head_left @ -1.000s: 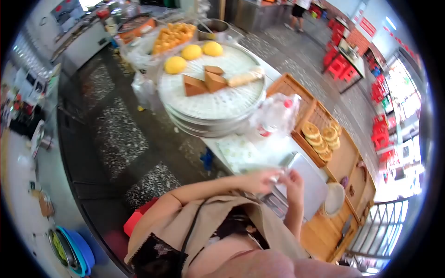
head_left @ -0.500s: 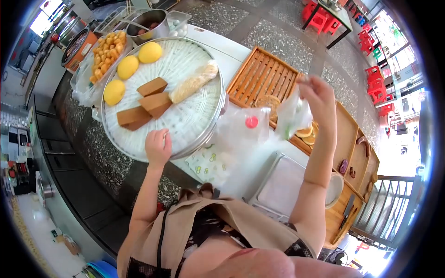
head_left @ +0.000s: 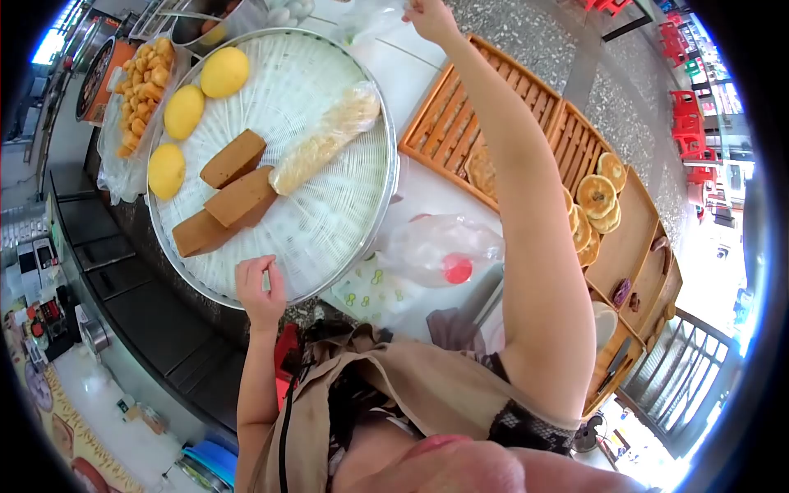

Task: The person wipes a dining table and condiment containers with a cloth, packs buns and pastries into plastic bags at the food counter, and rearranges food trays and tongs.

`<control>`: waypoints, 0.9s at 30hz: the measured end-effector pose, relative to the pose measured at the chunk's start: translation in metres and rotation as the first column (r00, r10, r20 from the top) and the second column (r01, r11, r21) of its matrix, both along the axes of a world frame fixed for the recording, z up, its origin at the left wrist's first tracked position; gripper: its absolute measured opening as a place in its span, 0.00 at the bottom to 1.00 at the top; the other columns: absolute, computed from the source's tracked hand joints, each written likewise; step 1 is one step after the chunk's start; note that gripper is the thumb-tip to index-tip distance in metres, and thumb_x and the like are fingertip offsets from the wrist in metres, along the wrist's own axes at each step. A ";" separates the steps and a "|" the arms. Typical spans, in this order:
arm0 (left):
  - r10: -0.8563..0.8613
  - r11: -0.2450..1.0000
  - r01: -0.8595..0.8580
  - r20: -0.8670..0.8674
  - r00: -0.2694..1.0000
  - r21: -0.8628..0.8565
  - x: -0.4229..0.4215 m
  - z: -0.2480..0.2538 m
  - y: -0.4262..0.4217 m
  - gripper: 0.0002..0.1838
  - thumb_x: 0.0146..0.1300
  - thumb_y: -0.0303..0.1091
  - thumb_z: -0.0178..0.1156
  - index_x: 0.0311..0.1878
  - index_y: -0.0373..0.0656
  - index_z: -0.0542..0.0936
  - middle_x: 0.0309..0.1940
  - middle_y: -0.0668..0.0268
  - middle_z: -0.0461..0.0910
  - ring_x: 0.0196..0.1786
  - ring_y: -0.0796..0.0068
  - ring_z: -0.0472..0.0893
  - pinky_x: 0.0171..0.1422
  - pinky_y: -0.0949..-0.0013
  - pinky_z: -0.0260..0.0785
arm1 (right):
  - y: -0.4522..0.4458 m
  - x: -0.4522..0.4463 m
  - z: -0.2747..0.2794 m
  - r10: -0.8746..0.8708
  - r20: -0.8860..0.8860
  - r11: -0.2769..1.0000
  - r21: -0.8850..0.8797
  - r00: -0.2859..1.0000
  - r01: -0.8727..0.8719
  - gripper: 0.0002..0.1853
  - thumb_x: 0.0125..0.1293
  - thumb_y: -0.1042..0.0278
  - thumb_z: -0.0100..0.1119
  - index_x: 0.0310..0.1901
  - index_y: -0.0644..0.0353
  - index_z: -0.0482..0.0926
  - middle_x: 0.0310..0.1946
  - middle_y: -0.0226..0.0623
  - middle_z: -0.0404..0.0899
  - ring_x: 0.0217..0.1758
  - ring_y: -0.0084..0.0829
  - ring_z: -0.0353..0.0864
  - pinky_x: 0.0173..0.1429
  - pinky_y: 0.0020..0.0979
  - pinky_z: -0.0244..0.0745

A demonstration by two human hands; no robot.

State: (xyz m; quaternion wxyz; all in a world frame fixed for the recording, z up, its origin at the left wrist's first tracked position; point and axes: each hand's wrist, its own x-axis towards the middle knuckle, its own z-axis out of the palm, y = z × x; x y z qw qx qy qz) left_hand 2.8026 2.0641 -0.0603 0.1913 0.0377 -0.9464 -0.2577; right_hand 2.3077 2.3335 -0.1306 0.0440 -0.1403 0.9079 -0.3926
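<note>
My left hand [head_left: 261, 289] hovers at the near rim of a round white woven tray [head_left: 329, 238], its fingers loosely curled and apart, holding nothing. My right hand [head_left: 429, 20] is stretched out beyond the tray at the top, its fingers closed on a clear plastic bag [head_left: 374, 20] that is partly blurred. On the tray lie brown cake blocks [head_left: 240, 197], a plastic-wrapped roll [head_left: 325, 138] and yellow round buns [head_left: 184, 112].
Golden fried pieces [head_left: 146, 90] in a bag and a metal pot [head_left: 215, 31] stand beyond the tray. Right of it are a clear bag with a red spot [head_left: 444, 251], a slatted wooden tray [head_left: 436, 123] and round flatbreads [head_left: 597, 195]. A knife [head_left: 615, 361] lies at the lower right.
The hands were together at the front, then separated. My right hand has carried the bag forward and left, away from the flatbreads. My left hand stays by the tray's near rim since the second frame.
</note>
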 end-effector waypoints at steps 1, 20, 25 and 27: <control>0.003 1.000 -0.003 0.012 1.000 -0.007 0.000 0.000 0.000 0.06 0.54 0.21 0.57 0.36 0.37 0.79 0.30 0.60 0.75 0.34 0.61 0.73 0.39 0.65 0.66 | -0.006 0.003 -0.028 -0.156 -0.285 0.987 -0.070 0.946 0.142 0.11 0.57 0.60 0.60 0.35 0.59 0.80 0.29 0.39 0.84 0.38 0.40 0.83 0.44 0.37 0.76; -0.154 0.986 0.149 0.063 0.986 0.074 0.008 -0.008 -0.004 0.07 0.59 0.22 0.56 0.40 0.34 0.78 0.34 0.57 0.75 0.37 0.62 0.74 0.43 0.65 0.68 | 0.163 0.395 -0.073 -0.728 0.019 0.682 -0.090 0.686 0.726 0.07 0.56 0.68 0.58 0.35 0.59 0.81 0.30 0.45 0.81 0.37 0.42 0.81 0.43 0.38 0.75; -0.269 0.963 0.269 -0.016 0.963 0.015 0.006 -0.009 -0.009 0.07 0.58 0.22 0.56 0.39 0.35 0.78 0.35 0.55 0.75 0.42 0.56 0.74 0.49 0.61 0.66 | 0.157 0.400 -0.077 -0.763 -0.226 0.605 0.079 0.605 0.792 0.06 0.55 0.66 0.59 0.33 0.55 0.82 0.32 0.43 0.77 0.40 0.44 0.77 0.43 0.41 0.73; -0.279 0.960 0.279 -0.015 0.960 0.015 0.007 -0.007 -0.010 0.07 0.57 0.23 0.56 0.39 0.36 0.78 0.37 0.55 0.75 0.45 0.54 0.74 0.51 0.59 0.66 | 0.161 0.374 -0.069 -0.738 -0.300 0.593 0.141 0.605 0.793 0.06 0.55 0.65 0.59 0.33 0.53 0.81 0.34 0.41 0.76 0.44 0.44 0.75 0.46 0.43 0.72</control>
